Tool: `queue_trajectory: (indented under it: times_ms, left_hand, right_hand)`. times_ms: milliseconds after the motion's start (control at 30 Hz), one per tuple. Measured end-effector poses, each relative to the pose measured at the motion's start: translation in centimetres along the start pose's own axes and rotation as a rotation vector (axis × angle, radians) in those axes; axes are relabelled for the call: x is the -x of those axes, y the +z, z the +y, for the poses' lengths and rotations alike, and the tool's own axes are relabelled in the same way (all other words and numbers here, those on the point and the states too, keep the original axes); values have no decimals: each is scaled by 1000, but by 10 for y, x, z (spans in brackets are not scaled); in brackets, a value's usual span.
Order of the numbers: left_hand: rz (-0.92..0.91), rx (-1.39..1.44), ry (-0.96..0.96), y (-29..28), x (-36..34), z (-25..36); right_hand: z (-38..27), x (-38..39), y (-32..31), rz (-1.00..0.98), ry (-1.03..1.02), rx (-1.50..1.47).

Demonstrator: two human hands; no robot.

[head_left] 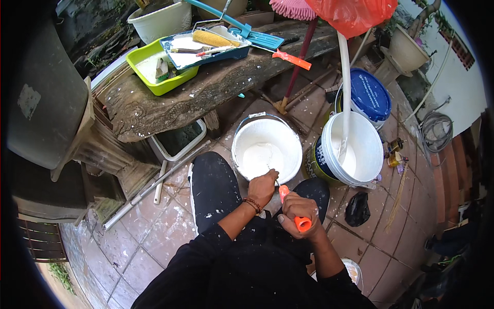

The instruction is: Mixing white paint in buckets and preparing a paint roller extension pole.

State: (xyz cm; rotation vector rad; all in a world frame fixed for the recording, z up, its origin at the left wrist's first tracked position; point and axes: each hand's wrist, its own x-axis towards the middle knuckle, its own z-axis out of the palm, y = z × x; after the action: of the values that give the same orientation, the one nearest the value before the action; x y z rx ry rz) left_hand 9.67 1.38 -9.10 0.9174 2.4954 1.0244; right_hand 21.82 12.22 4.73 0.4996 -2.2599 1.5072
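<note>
Between my knees stands a white bucket (285, 139) with white paint at its bottom. At its near rim is my left hand (262, 186), fingers curled together; what they pinch is hidden. My right hand (300, 212) is wrapped around an orange-handled tool (303, 223), whose handle shows on both sides of the fist. A thin metal rod (277, 182) runs from near the handle's front end toward the bucket, close by the left fingers. The tool's working end cannot be made out.
A carved wooden bench (154, 110) bears a lime-green tray (172, 85) and a blue paint tray (188, 62) with a yellow roller (216, 39) and brushes. To the right stand a tall white bucket (371, 154) holding a white pole (346, 77) and a blue-lidded bucket (368, 95). A black plastic bag (356, 208) lies nearby.
</note>
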Motion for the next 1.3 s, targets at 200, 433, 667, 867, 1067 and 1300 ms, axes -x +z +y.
queue_trajectory:
  times_ms: [200, 433, 667, 867, 1067, 1300]
  left_hand:
    - [8, 13, -12, -10, 26, 17]
    - [54, 104, 22, 4, 37, 30]
    - [-17, 150, 35, 20, 20, 27]
    - [33, 178, 138, 15, 11, 20]
    - [36, 163, 159, 5, 15, 22]
    - [82, 84, 137, 21, 18, 7]
  right_hand:
    - [-28, -19, -21, -181, 26, -109]
    - [-60, -42, -35, -497, 82, -108]
    - [-64, -50, -27, -577, 49, -7]
    - [-56, -52, -20, -564, 54, 33]
    - [-50, -47, -16, -475, 19, -16]
    - [-41, -24, -8, -357, -94, 42]
